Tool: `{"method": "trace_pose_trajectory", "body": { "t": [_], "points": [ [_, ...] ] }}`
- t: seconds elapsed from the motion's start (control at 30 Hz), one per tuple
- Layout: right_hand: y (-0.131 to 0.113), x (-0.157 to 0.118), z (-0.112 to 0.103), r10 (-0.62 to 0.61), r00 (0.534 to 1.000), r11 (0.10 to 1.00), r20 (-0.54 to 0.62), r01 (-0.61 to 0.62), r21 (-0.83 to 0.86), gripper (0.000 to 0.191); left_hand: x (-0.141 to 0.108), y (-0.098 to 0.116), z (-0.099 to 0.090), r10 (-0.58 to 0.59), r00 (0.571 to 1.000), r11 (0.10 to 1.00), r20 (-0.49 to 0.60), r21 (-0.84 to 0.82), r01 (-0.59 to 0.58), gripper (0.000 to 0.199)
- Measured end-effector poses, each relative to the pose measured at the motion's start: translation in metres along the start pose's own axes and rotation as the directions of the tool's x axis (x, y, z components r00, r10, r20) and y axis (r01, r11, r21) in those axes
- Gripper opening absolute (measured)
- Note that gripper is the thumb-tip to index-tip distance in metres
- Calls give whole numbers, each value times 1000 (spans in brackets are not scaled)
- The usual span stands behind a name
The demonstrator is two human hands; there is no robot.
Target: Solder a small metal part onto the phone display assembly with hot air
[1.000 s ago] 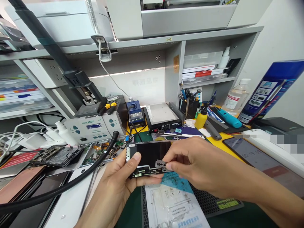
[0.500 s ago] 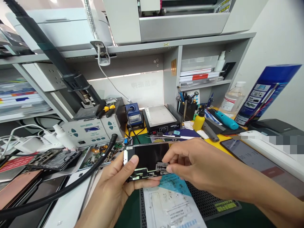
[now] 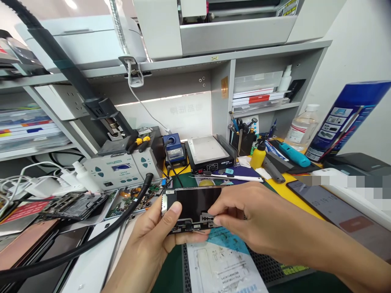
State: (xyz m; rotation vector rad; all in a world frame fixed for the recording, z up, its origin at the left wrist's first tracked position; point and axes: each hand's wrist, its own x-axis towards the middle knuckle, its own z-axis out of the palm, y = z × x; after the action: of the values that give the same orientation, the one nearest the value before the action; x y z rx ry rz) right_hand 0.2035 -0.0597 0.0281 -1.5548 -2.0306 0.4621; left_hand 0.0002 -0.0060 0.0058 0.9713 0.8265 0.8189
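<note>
An opened smartphone [image 3: 195,201] with a dark inner surface lies across my left hand [image 3: 166,228], which is closed around its left end with the thumb on top. My right hand [image 3: 241,215] pinches a razor blade [image 3: 207,218] between thumb and fingers. The flat of the blade rests at the phone's lower edge, near its right part; whether its edge is under anything cannot be seen. My right fingers hide the phone's right end. Beneath the hands lies a printed white and blue sheet [image 3: 226,264] on a dark perforated mat [image 3: 269,260].
A black hose [image 3: 122,221] arches across the left side over several phones and a tray of circuit boards [image 3: 128,199]. Behind the hands stand a hot plate [image 3: 207,152] and a yellow bottle [image 3: 258,156]. At the right lies a phone [image 3: 330,207] showing a timer.
The view has shifted slightly, so everything sits a little further right. The blade and phone are tilted slightly differently; both hands keep their holds.
</note>
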Motion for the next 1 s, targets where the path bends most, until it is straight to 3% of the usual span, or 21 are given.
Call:
{"method": "trace_pose_trajectory", "body": {
  "t": [1.0],
  "points": [
    [-1, 3, 17, -70, 997, 997, -38, 70, 20, 21, 0, 7, 5, -18, 997, 996, 75, 89, 12, 25]
  ]
}}
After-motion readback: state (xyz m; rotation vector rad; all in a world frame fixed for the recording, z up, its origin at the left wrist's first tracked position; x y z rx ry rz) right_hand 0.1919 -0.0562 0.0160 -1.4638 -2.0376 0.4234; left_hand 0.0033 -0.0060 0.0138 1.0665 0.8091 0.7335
